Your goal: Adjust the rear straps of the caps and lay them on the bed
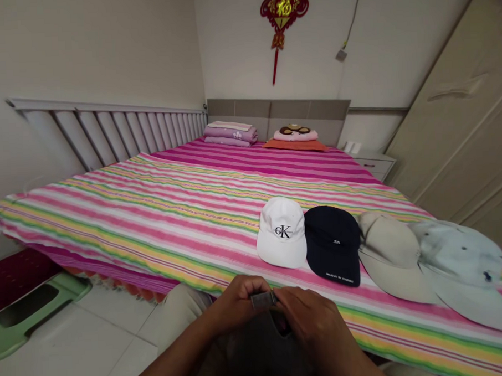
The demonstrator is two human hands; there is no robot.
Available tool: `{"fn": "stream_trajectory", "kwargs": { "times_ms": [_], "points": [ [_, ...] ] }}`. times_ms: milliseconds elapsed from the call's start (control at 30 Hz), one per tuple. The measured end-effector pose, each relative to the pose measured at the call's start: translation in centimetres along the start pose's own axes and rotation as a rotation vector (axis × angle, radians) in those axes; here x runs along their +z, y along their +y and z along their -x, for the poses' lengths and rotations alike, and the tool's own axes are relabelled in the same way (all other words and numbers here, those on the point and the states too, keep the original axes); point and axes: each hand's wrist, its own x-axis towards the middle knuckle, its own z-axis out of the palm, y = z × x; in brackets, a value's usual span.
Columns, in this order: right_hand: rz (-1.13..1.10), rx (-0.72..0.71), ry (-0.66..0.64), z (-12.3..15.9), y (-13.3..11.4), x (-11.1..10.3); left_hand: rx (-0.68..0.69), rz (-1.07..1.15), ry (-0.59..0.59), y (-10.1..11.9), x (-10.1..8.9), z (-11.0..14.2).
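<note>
Low in front of me, a dark grey cap point(258, 351) hangs between both hands, its back strap and opening turned up. My left hand point(238, 300) pinches the grey strap from the left, thumb and fingers closed. On the other side, my right hand point(312, 315) grips the strap's right end beside the opening. Beyond my hands a row of caps lies on the bed: a white cap point(283, 231) with black letters, a navy cap point(332, 242), a beige cap point(393, 254) and a pale blue cap point(464, 267). The lower part of the held cap is in shadow.
The bed point(160, 214) has a striped cover. Folded purple bedding point(231, 134) and a pink pillow point(296, 135) lie at its headboard point(247, 111). A green stool point(40, 308) stands on the floor at left, a white nightstand point(374, 163) at the far right.
</note>
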Motion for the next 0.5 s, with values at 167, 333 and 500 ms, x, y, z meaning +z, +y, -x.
{"fn": "stream_trajectory", "kwargs": {
  "times_ms": [167,333,500],
  "points": [
    [0.119,0.013,0.058,0.3,-0.3,0.6,0.038,-0.122,0.07,0.0,0.3,0.0],
    [-0.204,0.294,0.025,0.4,0.3,1.2,0.061,-0.119,0.078,-0.1,0.8,0.1],
    [-0.845,0.86,-0.019,0.3,1.1,1.5,0.076,-0.056,0.099,-0.5,1.0,0.2]
  ]
}}
